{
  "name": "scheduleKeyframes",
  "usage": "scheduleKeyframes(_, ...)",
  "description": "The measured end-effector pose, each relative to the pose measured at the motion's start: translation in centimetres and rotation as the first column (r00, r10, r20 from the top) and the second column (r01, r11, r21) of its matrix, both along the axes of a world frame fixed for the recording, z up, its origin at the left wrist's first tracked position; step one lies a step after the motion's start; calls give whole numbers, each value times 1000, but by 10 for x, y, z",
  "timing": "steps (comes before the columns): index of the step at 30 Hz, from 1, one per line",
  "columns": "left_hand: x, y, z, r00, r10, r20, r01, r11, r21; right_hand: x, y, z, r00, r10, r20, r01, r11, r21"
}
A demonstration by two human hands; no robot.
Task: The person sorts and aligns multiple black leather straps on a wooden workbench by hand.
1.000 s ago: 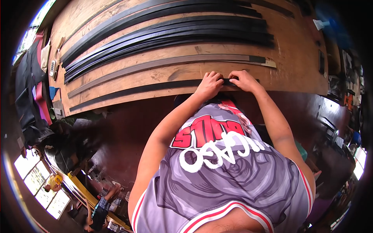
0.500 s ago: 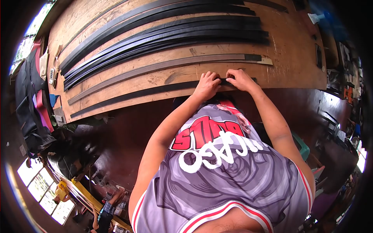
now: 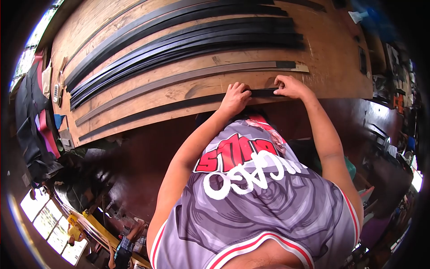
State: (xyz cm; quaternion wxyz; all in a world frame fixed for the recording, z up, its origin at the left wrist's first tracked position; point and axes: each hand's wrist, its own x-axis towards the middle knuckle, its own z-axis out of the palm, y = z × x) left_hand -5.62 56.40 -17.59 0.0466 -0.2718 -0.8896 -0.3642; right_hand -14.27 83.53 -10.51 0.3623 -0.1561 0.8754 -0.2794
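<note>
A long black strip (image 3: 165, 107), leather-like, lies along the near edge of the wooden table (image 3: 336, 83). My left hand (image 3: 235, 98) is closed over it, fingers bent and pressed down on the strip. To its right, my right hand (image 3: 292, 87) pinches the strip near its right end between thumb and fingers. A short stretch of strip shows between the two hands. Just beyond lies a brown strip (image 3: 179, 78) with a dark piece and a pale piece at its right end.
Several black strips (image 3: 188, 40) lie in bundles farther back on the table. A dark flat object (image 3: 362, 60) sits near the right edge. Black and red sheets (image 3: 33, 116) hang at the left. Another person (image 3: 123, 251) is at the lower left.
My right hand has slid right along the strip, away from my left hand, so more strip shows between them. The view has shifted slightly.
</note>
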Motion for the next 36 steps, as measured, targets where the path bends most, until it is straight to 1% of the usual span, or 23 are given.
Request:
scheduleKeyframes(2, 0, 1, -2, 1000, 5, 5, -5, 1000, 1, 0, 8, 2, 997, 62, 36, -62, 998, -2)
scheduleKeyframes(3, 1, 1, -2, 1000, 7, 10, -7, 1000, -2, 1, 10, -3, 997, 42, 62, -41, 999, -20)
scheduleKeyframes(6, 0, 2, -3, 1000, 10, 25, -10, 1000, -6, 4, 15, -15, 1000, 13, 17, -11, 995, -100)
scheduleKeyframes(9, 0, 1, -2, 1000, 12, 24, -12, 1000, -3, 5, 16, -21, 999, -30, 11, 32, 992, -121)
scheduleKeyframes(12, 0, 1, -2, 1000, 9, 30, -8, 1000, -21, 2, 16, -22, 999, -34, 20, 37, 992, -119)
scheduleKeyframes(15, 0, 1, 0, 999, 10, 41, -8, 999, -40, 1, 15, -26, 999, -31, -18, 28, 992, -127)
scheduleKeyframes(22, -1, 2, 5, 999, -18, 38, 21, 996, -91, 2, 13, -26, 999, -19, -43, 16, 998, -67)
scheduleKeyframes(26, -7, 6, 11, 995, -100, 18, 101, 990, -93, 1, 10, -25, 998, -23, -51, 21, 999, -46)
scheduleKeyframes(28, -10, 12, 11, 991, -136, 15, 137, 986, -93, 1, 10, -26, 998, -27, -59, 24, 999, -43)
scheduleKeyframes(36, -24, 51, 4, 982, -188, -13, 184, 972, -143, 3, 7, -27, 995, -40, -91, 39, 999, -14)
